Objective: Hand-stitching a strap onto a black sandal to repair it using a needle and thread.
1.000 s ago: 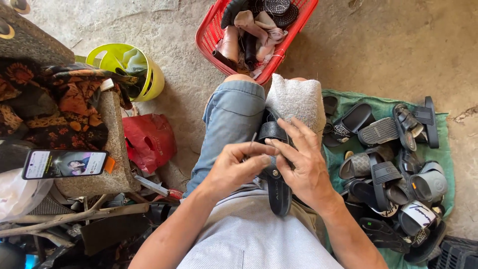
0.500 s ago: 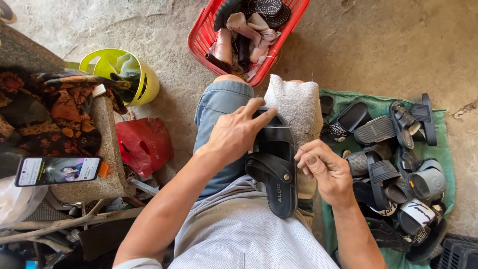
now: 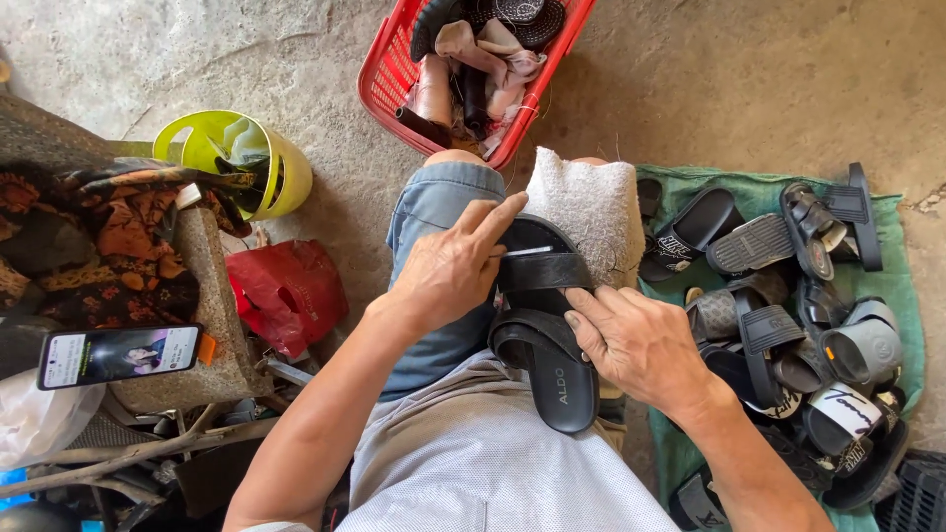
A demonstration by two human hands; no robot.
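A black slide sandal [image 3: 548, 345] is held on the person's lap, near the middle of the view. Its long side runs from about 11 o'clock down to 5 o'clock, and the end nearest the person points to 5 o'clock. The right hand [image 3: 641, 343] is laid on the sandal's right side, with the fingers curled around its edge and strap. The left hand [image 3: 455, 271] is pressed on the sandal's far part, with the fingers held straight and close together. Under the sandal's far end a white cloth [image 3: 581, 202] is spread over one knee. At 3 o'clock a pile of dark sandals [image 3: 788, 296] is heaped on a green cloth [image 3: 892, 286]. At 9 o'clock a phone [image 3: 118, 355] is laid on a stone block [image 3: 212, 325], and a red bag [image 3: 286, 291] is seen beside it. Farther off, at 10 o'clock, a yellow tub [image 3: 281, 172] is set on the floor. At 12 o'clock a red basket [image 3: 384, 69] is filled with shoes.
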